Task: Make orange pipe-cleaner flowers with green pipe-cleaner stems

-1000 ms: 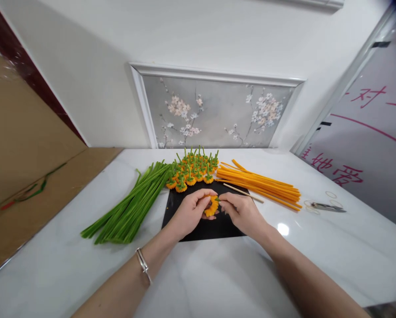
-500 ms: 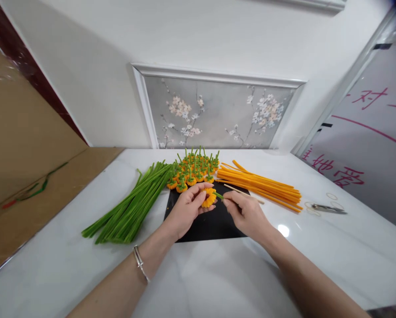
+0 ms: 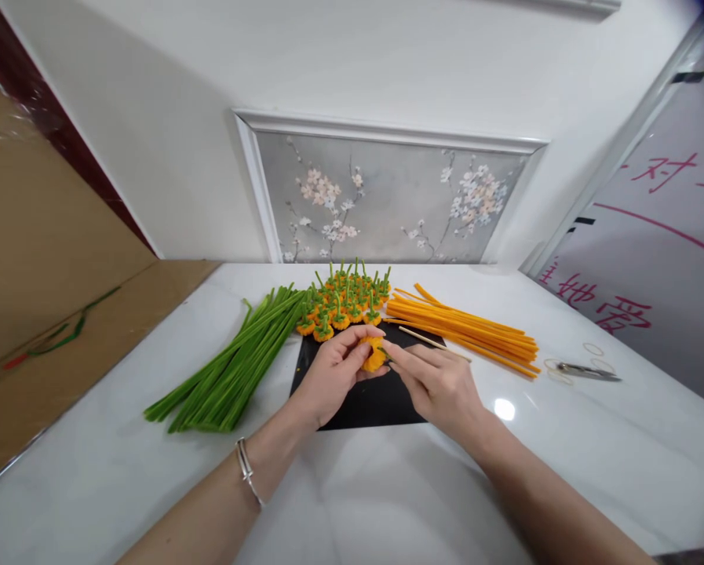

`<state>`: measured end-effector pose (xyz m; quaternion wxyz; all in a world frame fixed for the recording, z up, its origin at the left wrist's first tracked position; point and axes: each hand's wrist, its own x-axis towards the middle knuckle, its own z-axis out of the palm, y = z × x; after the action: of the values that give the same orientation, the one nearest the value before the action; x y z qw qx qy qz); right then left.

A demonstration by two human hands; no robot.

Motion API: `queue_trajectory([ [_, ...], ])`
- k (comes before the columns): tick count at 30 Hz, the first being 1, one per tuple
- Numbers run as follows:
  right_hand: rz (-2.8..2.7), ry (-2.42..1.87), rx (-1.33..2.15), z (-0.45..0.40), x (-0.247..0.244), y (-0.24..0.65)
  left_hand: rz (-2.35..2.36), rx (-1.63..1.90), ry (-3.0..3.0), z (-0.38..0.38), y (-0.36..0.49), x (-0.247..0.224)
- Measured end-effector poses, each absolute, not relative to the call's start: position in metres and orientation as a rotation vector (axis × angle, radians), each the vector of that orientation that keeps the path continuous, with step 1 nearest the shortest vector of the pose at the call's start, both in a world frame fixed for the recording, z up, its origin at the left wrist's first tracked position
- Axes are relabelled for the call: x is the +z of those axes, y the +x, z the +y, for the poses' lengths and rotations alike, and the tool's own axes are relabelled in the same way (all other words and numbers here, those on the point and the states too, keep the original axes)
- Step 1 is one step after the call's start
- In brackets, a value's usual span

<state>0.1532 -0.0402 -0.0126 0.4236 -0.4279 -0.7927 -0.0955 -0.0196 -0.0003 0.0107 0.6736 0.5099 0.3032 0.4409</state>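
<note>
An orange chenille flower (image 3: 376,359) is being clamped in the grip of the left hand (image 3: 331,375). Its green stem (image 3: 386,355) is being pinched by the right hand (image 3: 443,384).

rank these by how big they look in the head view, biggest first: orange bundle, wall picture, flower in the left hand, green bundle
1. Wall picture
2. Green bundle
3. Orange bundle
4. Flower in the left hand, partly hidden but clearly smallest
</note>
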Motion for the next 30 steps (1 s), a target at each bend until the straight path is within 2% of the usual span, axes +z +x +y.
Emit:
queue_trajectory([
  [3, -2.042, -1.069, -0.48, -0.045, -0.007, 0.155, 0.68, 0.986, 1.141, -0.002, -0.018, 0.012],
  [6, -2.061, -1.042, -0.475, -0.047, -0.005, 0.155, 0.658, 0.987, 1.159, -0.003, -0.018, 0.013],
  [12, -1.761, -1.011, 0.084, -0.044, -0.004, 0.15, 0.633, 0.999, 1.281, -0.003, -0.022, 0.012],
  [15, -1.661, -1.038, 0.215, -0.043, -0.004, 0.149, 0.634, 1.0, 1.341, -0.003, -0.022, 0.01],
  [21, -1.768, -1.077, -0.024, -0.04, -0.007, 0.153, 0.648, 0.944, 1.13, -0.007, -0.018, 0.014],
  [25, -1.653, -1.134, 0.005, -0.037, -0.007, 0.16, 0.651, 0.82, 0.966, -0.005, -0.022, 0.023],
  [30, -1.571, -1.174, 0.046, -0.034, -0.009, 0.16, 0.649, 0.678, 1.039, -0.001, -0.028, 0.021],
])
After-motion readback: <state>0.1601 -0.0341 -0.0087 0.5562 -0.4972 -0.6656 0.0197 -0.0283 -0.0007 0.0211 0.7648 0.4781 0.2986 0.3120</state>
